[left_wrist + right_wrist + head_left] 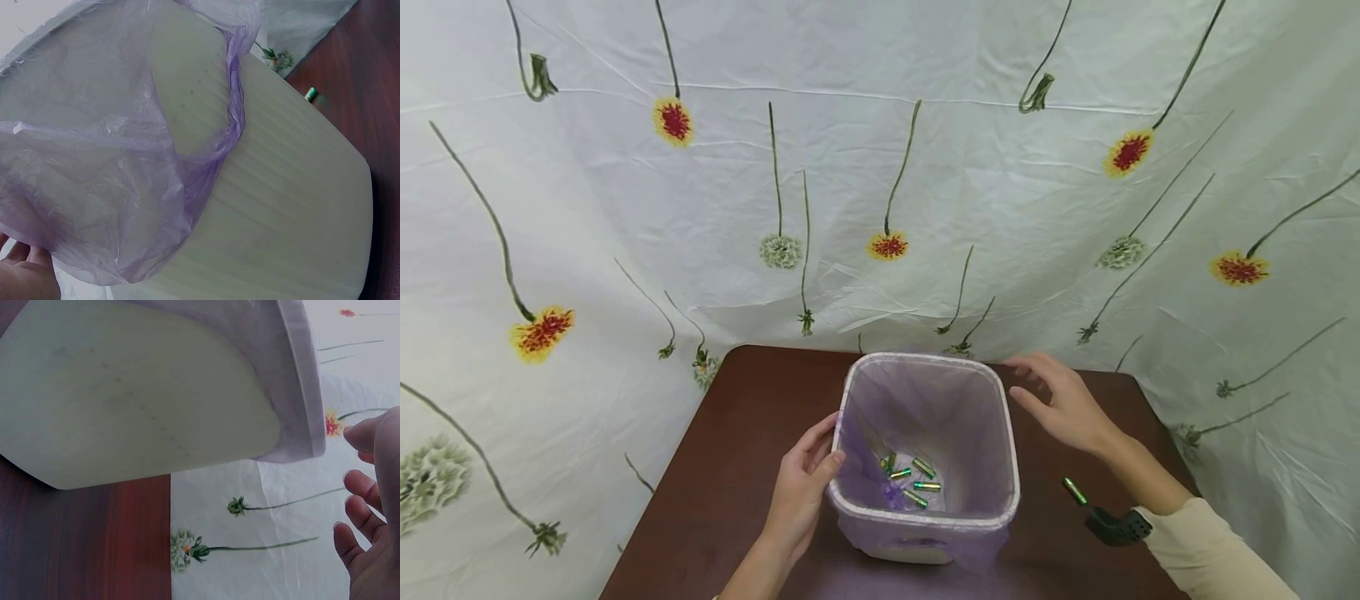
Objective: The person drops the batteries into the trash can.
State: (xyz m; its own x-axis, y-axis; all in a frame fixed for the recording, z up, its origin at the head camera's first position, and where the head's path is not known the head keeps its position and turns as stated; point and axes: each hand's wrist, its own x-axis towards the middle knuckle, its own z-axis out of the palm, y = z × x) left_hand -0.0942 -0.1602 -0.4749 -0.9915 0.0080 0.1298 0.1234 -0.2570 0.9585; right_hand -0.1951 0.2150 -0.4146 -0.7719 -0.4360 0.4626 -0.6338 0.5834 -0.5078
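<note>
A white trash bin [1015, 467] stands on the table, lined with a translucent purple bag [119, 187] folded over its rim. Inside, on the bottom, lie several green batteries [927, 486]. My left hand [801, 483] holds the bin's left rim, thumb at the top edge and fingers along the outside. Just off the right rim is my right hand [1060, 404], fingers loosely bent and nothing in them; a gap shows between it and the bin in the right wrist view. One more green battery [1075, 491] lies on the table right of the bin.
The dark brown table [737, 433] ends at the back against a white floral cloth [850, 167], which also hangs along both sides. A black wrist-camera piece [1116, 527] juts from the right wrist close to the loose battery.
</note>
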